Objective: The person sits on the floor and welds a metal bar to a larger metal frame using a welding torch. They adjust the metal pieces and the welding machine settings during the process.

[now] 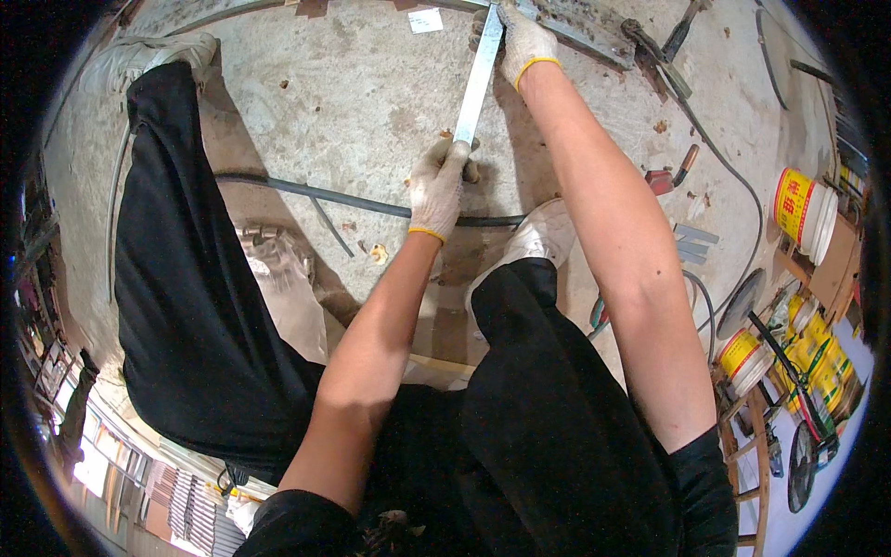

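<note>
A flat, shiny metal strip point(479, 82) stretches between my two hands above the concrete floor. My left hand point(435, 188), in a white knit glove with a yellow cuff, is closed on the strip's near end. At the far end, my right hand point(528, 45), gloved the same way, grips the strip; part of its fingers is hidden at the picture's top edge. Beside the right hand lies a long metal bar point(589, 45) with a dirty surface. A dark hose point(316, 192) runs across the floor beneath my left wrist.
A white paper point(426, 20) lies at the top. To the right are a clamp-like tool point(661, 63) with a cable, a red-headed tool point(661, 181), several short metal strips point(694, 243) and yellow-and-white buckets point(806, 213). My shoes point(543, 232) stand on either side.
</note>
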`<state>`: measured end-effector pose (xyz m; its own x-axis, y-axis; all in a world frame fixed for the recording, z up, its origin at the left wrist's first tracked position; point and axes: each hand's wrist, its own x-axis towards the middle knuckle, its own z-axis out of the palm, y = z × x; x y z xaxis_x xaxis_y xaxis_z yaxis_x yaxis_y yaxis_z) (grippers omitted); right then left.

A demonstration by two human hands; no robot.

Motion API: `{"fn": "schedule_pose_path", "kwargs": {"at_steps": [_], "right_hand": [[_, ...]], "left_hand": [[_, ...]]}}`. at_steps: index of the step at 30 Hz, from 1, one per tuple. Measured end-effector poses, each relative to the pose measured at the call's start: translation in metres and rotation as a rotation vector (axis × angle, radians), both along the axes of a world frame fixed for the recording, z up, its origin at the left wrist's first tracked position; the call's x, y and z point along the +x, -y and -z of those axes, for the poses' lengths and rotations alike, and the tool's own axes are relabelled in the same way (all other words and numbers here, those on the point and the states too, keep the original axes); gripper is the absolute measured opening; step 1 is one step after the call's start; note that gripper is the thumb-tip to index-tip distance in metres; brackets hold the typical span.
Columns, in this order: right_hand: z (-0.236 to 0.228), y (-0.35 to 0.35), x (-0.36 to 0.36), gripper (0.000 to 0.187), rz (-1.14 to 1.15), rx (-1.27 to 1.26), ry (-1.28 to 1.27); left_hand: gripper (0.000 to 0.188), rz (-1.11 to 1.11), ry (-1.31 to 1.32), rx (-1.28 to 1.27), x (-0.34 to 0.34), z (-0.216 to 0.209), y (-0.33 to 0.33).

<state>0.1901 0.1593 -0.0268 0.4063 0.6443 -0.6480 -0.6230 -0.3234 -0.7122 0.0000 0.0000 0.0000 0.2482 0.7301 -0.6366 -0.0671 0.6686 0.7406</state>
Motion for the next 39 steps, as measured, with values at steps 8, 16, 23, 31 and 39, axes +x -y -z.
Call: {"fn": "schedule_pose_path", "kwargs": {"at_steps": [8, 16, 23, 31, 39], "right_hand": [[0.006, -0.004, 0.012, 0.027, 0.153, -0.017, 0.017], [-0.007, -0.008, -0.009, 0.017, 0.177, -0.013, -0.031], [-0.009, -0.006, 0.001, 0.064, 0.224, -0.102, 0.054], [-0.013, -0.002, -0.004, 0.065, 0.259, -0.069, -0.035], [-0.023, 0.026, -0.002, 0.037, 0.077, -0.094, 0.322]], "left_hand": [[0.036, 0.006, -0.065, 0.029, 0.007, -0.007, -0.015], [0.023, -0.043, -0.032, 0.036, 0.0, 0.0, -0.009], [0.025, -0.011, -0.029, 0.058, 0.003, 0.008, -0.01], [0.031, 0.024, -0.067, 0.057, -0.001, -0.001, -0.006], [0.033, 0.043, -0.073, 0.038, -0.002, 0.0, -0.004]]}}
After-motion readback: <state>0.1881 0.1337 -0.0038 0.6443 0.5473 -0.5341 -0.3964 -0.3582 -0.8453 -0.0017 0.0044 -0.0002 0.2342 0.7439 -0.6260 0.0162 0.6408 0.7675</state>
